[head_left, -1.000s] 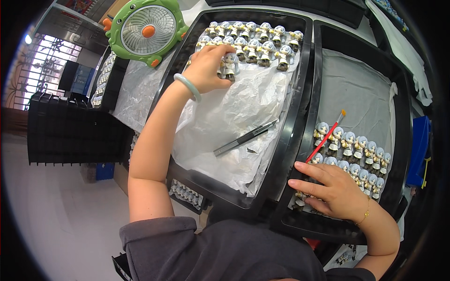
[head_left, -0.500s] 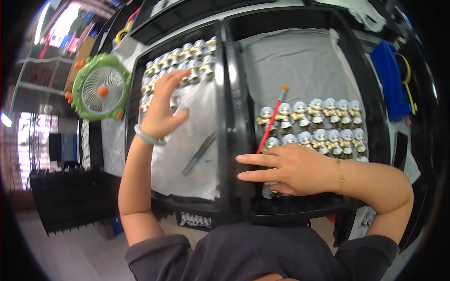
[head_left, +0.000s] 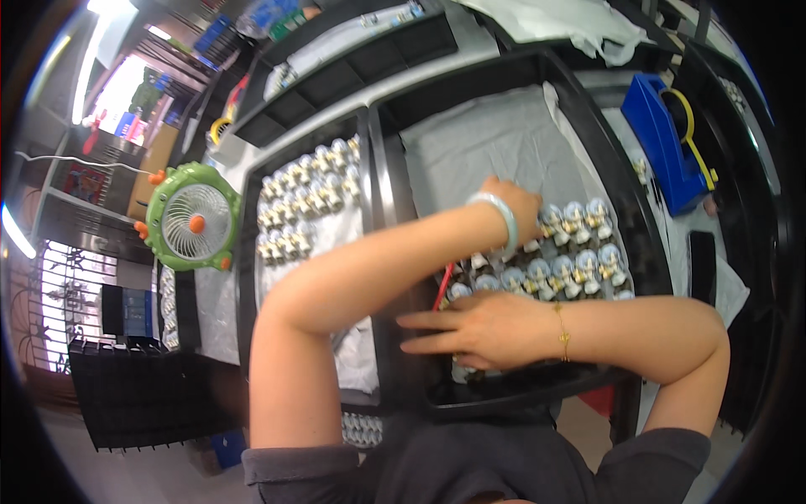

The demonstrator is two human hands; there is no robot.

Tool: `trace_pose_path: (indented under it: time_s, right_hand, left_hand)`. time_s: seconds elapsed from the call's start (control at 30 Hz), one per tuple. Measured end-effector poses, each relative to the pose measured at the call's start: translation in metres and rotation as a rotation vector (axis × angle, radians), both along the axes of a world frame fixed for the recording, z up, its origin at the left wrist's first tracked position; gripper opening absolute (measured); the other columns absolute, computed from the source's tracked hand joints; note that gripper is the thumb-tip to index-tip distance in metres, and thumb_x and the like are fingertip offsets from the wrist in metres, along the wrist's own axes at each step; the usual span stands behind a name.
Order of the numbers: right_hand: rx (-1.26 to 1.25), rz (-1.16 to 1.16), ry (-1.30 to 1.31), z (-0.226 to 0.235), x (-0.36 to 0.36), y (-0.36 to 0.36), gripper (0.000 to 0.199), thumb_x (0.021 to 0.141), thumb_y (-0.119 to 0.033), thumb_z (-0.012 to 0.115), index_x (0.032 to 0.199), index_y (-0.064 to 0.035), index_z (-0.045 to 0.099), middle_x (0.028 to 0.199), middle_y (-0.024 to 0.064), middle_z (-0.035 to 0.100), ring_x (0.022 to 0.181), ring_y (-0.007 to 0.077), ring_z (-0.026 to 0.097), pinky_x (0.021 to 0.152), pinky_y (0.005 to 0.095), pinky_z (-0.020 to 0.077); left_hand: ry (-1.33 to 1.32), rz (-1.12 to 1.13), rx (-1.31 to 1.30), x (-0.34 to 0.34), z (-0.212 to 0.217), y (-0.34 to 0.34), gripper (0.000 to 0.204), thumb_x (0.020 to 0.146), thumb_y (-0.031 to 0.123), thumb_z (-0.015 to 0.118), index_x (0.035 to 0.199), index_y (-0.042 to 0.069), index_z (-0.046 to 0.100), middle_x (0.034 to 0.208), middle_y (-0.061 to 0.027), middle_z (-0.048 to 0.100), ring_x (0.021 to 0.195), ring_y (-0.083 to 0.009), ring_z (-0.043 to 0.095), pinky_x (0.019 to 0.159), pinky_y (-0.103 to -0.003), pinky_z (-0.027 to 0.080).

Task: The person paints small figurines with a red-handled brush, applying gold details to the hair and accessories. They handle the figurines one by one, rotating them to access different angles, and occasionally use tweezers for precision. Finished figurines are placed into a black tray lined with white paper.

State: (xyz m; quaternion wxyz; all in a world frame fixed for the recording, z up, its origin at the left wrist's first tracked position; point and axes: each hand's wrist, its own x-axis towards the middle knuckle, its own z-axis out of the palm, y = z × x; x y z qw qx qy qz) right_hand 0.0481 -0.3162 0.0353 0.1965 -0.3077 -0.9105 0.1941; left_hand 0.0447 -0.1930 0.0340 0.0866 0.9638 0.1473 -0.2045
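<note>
The left hand [head_left: 514,204] reaches across the body into the right-hand black tray [head_left: 588,134], its curled fingers down among the small silver-capped figurines [head_left: 579,244] at the far end of their rows; whether the fingers are closed on one cannot be told, since the wrist and a pale bangle [head_left: 504,223] hide them. The right hand [head_left: 470,328] lies flat with fingers stretched out and pointing toward the person's left, resting on the near end of the same rows, and seems to pin a thin red stick [head_left: 442,286] whose long axis runs from under those fingers up and slightly rightward toward the left forearm. The figurines stand in short rows running left to right, just right of the left hand and just beyond the right hand, on white paper lining the tray. A second tray [head_left: 248,252] to the left of both arms holds more figurines [head_left: 306,202]. Beyond that, a round green fan [head_left: 191,227] with orange knobs; far right of the hands, a blue tape dispenser [head_left: 663,143] with a yellow ring. Half a second ago the left hand was over the left tray's figurines; it has since crossed to the right tray, while the right hand has stayed on its rows.
</note>
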Motion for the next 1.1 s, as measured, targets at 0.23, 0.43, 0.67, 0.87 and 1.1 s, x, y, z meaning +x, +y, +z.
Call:
trace_pose_path:
  time_s: [0.23,0.43,0.67,0.87,1.1]
  right_hand:
    - [0.047,0.007,0.001,-0.008,0.000,0.003,0.063,0.074,-0.021,0.062,0.132,-0.0220,0.037,0.140,0.0056,0.031,0.089,0.0244,0.057,0.075,0.0357,0.0493]
    - [-0.094,0.050,-0.016,0.005,0.002,0.002,0.064,0.073,-0.018,0.065,0.131,-0.0201,0.038,0.141,0.0054,0.028,0.096,0.0265,0.055,0.077,0.0366,0.0492]
    - [-0.079,0.044,0.023,0.006,0.000,0.006,0.061,0.073,-0.016,0.064,0.128,-0.0200,0.040,0.137,0.0058,0.034,0.091,0.0250,0.056,0.075,0.0347,0.0491]
    - [-0.110,0.044,0.003,0.011,-0.003,0.010,0.060,0.072,-0.014,0.063,0.127,-0.0199,0.042,0.134,0.0059,0.038,0.088,0.0236,0.056,0.074,0.0338,0.0487]
    - [-0.156,0.039,-0.024,0.018,-0.008,0.013,0.061,0.068,-0.011,0.064,0.125,-0.0200,0.045,0.132,0.0059,0.040,0.093,0.0239,0.055,0.077,0.0343,0.0474]
  left_hand:
    - [-0.611,0.053,-0.046,-0.050,0.023,0.001,0.029,0.082,0.016,0.056,0.108,0.004,0.051,0.097,-0.0154,0.060,0.082,-0.0275,0.060,0.072,-0.033,0.045]
    - [-0.815,0.644,-1.209,-0.138,0.065,0.001,0.047,0.081,0.006,0.053,0.126,0.007,0.039,0.116,-0.0099,0.049,0.088,-0.0148,0.052,0.078,-0.028,0.043]
    - [-0.916,0.756,-1.435,-0.224,0.062,0.001,0.075,0.064,-0.005,0.063,0.126,0.015,0.027,0.124,-0.0130,0.039,0.101,-0.0212,0.050,0.095,-0.034,0.037]
    - [-1.098,0.627,-1.392,-0.241,0.050,-0.002,0.080,0.060,-0.013,0.061,0.121,0.022,0.020,0.122,-0.0108,0.038,0.123,-0.0288,0.038,0.099,-0.035,0.032]
    - [-1.161,0.370,-1.350,-0.241,0.044,0.002,0.089,0.057,-0.018,0.059,0.123,0.025,0.018,0.125,-0.0113,0.035,0.128,-0.0343,0.031,0.108,-0.046,0.019]
